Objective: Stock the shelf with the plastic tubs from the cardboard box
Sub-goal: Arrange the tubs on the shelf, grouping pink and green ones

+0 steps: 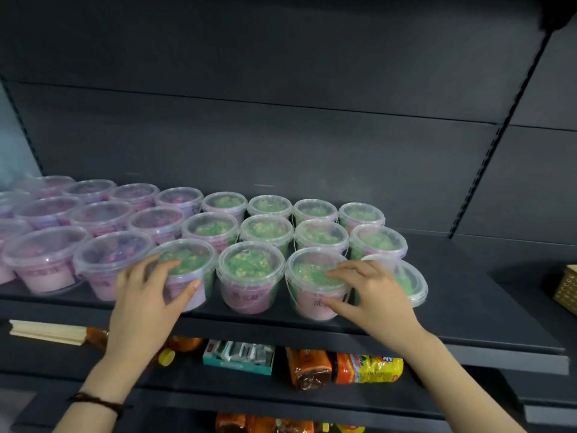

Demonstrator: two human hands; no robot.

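A dark cord bracelet (pixel 96 401) circles the wrist below the left grip (pixel 146 292), which is curled on a green-filled tub (pixel 193 260) at the shelf (pixel 468 292) front edge, fingers over the clear lid, thumb on its pink side. The right grip (pixel 371 292) clamps a like tub (pixel 307 271) the same way, a free tub (pixel 249 276) standing between the two grips, another tub (pixel 410 284) half hidden just behind the right grip, and purple-filled tubs (pixel 46 264) crowding left of the left grip. Label writing is too blurred to read; below the grips lie a teal box (pixel 239 357) and a yellow-and-orange packet (pixel 371 368).
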